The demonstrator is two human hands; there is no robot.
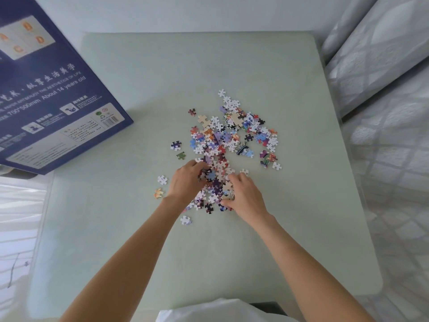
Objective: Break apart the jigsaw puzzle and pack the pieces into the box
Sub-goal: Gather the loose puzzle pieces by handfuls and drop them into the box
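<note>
Knobbed cardboard pieces [228,140], heaped, glossy box [58,94]

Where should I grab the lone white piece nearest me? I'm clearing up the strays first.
Pinch the white piece across its edges from above. It lies flat on the table, apart from the pile, with bare surface all round, so fingertips probably fit on either side. The left hand is closer to it than the right hand.
</note>
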